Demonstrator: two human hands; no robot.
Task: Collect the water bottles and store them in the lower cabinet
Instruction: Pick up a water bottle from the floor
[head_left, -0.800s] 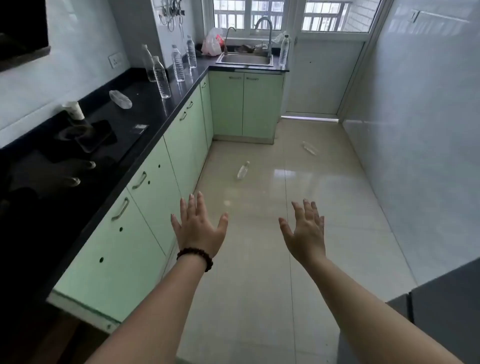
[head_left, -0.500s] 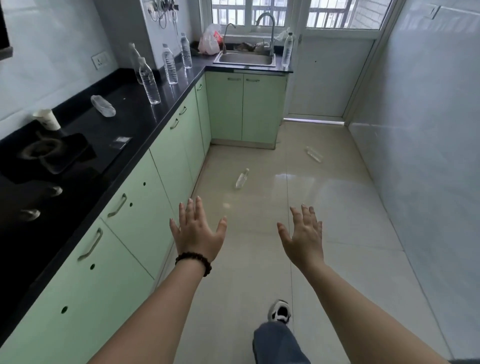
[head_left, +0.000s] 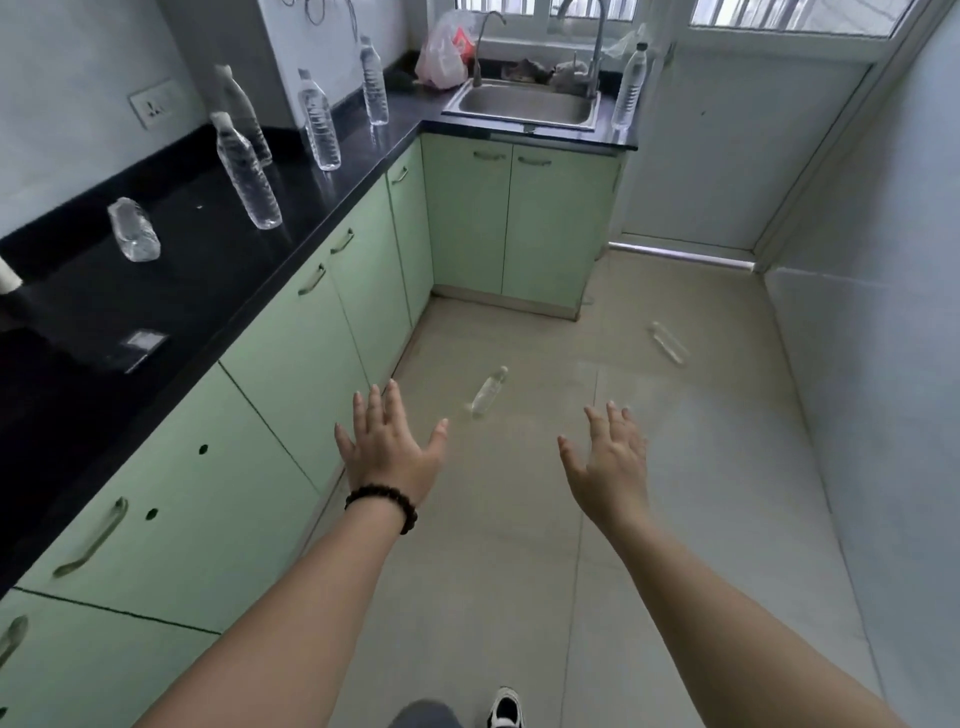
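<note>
You face a narrow kitchen: pale green cabinets (head_left: 291, 374) under a black countertop (head_left: 171, 291), beige tiled floor (head_left: 675, 467). Daylight enters through barred windows (head_left: 779, 13) above the steel sink (head_left: 524, 106).

1. A clear water bottle (head_left: 249, 174) stands on the black countertop (head_left: 208, 270), near its front edge.
2. Behind it, a second bottle (head_left: 240, 111) stands near the wall.
3. A third bottle (head_left: 319, 127) stands further along the counter.
4. A fourth bottle (head_left: 374, 83) stands beyond it, toward the corner.
5. A fifth bottle (head_left: 132, 231) lies on its side on the counter.
6. A sixth bottle (head_left: 629, 88) stands right of the sink (head_left: 524, 104).
7. A seventh bottle (head_left: 488, 389) lies on the floor (head_left: 519, 519), cap pointing away.
8. An eighth bottle (head_left: 669, 343) lies further off to the right.
9. The pale green lower cabinet doors (head_left: 291, 364) are all closed.
</note>
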